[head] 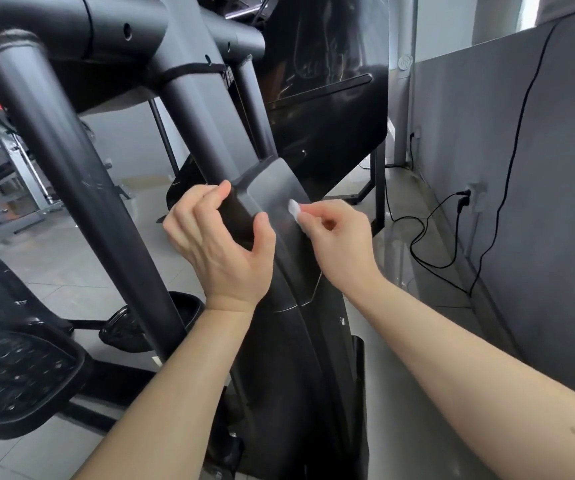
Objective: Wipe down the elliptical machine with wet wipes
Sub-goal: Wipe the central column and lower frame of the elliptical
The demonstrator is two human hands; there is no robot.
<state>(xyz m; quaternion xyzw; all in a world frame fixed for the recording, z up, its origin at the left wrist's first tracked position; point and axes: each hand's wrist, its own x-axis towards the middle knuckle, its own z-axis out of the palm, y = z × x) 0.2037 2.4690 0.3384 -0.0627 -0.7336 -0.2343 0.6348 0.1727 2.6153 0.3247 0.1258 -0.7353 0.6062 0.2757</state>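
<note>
Head view: at frame centre, the black plastic shroud (272,188) of the black elliptical machine (71,168) is clasped by the left grip (216,244), fingers (206,199) curled round its edge. A small white folded wet wipe (294,206) is pinched in the right grip (334,237) and held against the shroud.

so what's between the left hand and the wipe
Head view: only the elliptical's grey shroud lies between the left hand and the wipe in the right hand.
</note>
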